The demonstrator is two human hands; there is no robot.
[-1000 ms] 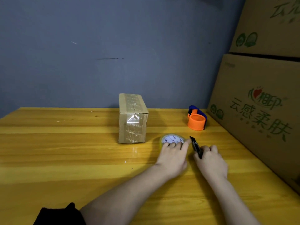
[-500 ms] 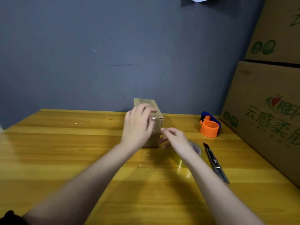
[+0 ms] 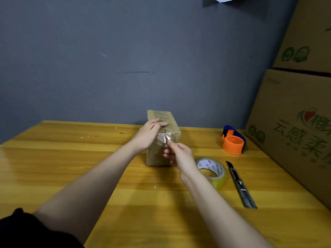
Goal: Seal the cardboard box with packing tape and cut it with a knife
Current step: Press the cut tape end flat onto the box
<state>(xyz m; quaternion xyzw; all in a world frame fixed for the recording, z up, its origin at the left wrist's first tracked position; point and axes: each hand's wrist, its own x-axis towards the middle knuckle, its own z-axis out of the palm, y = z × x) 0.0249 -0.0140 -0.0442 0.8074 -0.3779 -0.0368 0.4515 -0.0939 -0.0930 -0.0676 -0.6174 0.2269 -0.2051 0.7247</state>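
Standing upright near the far middle of the yellow wooden surface (image 3: 71, 176) is the small cardboard box (image 3: 172, 128), already wrapped in clear tape along its top and near end. Left hand (image 3: 148, 135) rests on the box's top left edge, fingers laid flat over the top, palm against the left side. Right hand (image 3: 179, 155) is at the near face of the box, thumb and forefinger pinching a shiny loose flap of tape (image 3: 165, 139) just under the top edge; other fingers curled below it. Flap looks partly lifted off the cardboard; can't tell how much is still stuck.

Tape roll (image 3: 213, 170) lies flat on the surface just right of the right wrist, partly hidden by it, clear tape with a white printed core. Utility knife (image 3: 240, 185) lies just right of the roll, not touching it, blade end pointing far, handle near. Neither hand is on it.

Orange-and-blue tape dispenser (image 3: 233, 140) sits further right and far, close to the stacked large cartons (image 3: 295, 122) with green print along the right edge. Grey wall (image 3: 125, 59) behind. Dark sleeve (image 3: 26, 230) at the near left corner.
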